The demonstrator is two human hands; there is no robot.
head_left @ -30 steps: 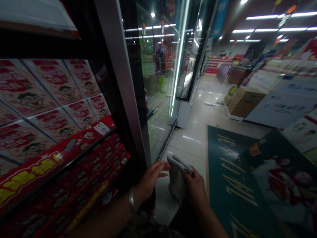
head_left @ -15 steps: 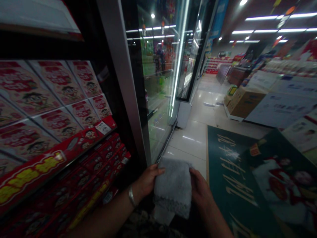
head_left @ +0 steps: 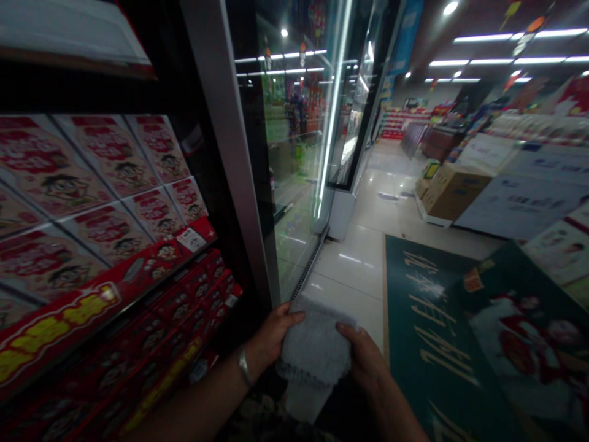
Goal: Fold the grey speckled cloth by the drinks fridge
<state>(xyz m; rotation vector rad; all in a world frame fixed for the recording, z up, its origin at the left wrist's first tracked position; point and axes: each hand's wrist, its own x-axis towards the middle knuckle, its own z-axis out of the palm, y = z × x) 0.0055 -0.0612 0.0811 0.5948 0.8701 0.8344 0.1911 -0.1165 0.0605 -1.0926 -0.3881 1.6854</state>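
A grey cloth (head_left: 313, 347) with a lacy edge is held flat between both hands, low in the middle of the view. My left hand (head_left: 271, 336) grips its left edge; a metal bangle circles that wrist. My right hand (head_left: 363, 359) grips the right edge, fingers curled over the top. The cloth hangs in front of my body, above the pale tiled floor.
Red boxed goods (head_left: 105, 184) fill the shelves on the left. A glass-doored cooler (head_left: 299, 141) with a grey frame stands just ahead. A dark green floor mat (head_left: 442, 331) lies to the right, cardboard boxes (head_left: 453, 184) and displays beyond it down the aisle.
The cloth was bunched in my right hand a second ago. Both hands have since spread it out, and it now sits a little lower and more folded.
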